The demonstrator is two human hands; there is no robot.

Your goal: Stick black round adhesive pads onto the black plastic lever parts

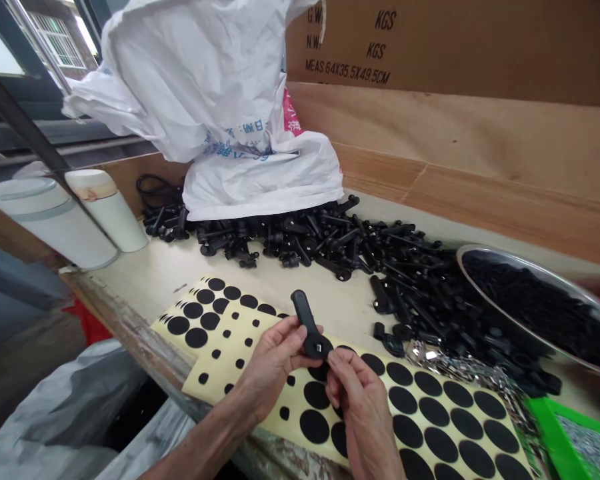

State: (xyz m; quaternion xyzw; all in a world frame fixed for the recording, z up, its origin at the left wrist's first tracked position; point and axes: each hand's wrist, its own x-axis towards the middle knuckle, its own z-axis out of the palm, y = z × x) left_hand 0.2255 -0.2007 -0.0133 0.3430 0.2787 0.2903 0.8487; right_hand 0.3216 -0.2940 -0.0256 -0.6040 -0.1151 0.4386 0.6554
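My left hand (275,357) is closed around a black plastic crank handle (305,317), holding it tilted with its narrow end up and away. The handle's wide round end has a small shiny metal square in it. Pinched at the rim of that round end are the thumb and forefinger of my right hand (357,387); its other fingers are curled in. Whether a thin sticker is also in that pinch cannot be made out. Beneath both hands lie pale yellow sheets (375,400) of round black stickers, some spots showing only small black squares.
A heap of similar black handles (325,240) spreads across the back, partly under a white woven sack (265,180). At right are a metal bowl (473,267) of black parts, small metal pieces (445,360) and a green tray (545,427). Two white tumblers (113,210) stand left.
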